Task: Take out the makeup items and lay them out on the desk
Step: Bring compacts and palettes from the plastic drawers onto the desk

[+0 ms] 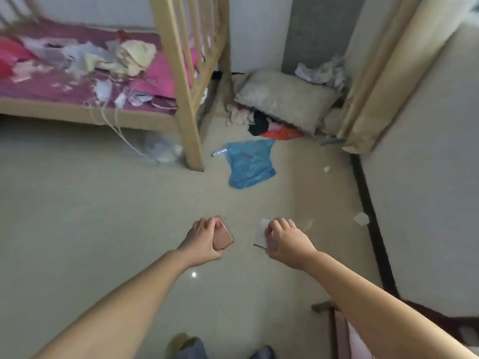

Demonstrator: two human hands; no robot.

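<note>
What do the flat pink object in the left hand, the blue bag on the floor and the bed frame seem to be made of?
Flat pink object gripped by the left hand: probably smooth metal or plastic, judging by its rounded edges and soft sheen.
Crumpled blue bag: thin plastic film, wrinkled and slightly translucent.
Beige bed frame: looks like painted metal or wood; blur leaves this open.

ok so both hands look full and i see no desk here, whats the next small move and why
Probably turn toward the desk and carry the items there. The left hand grips a pink flat case, and the right hand pinches something thin, too blurred to name. Only the floor, a bed frame and a blue bag show ahead, with no clear surface to lay things on.
</note>
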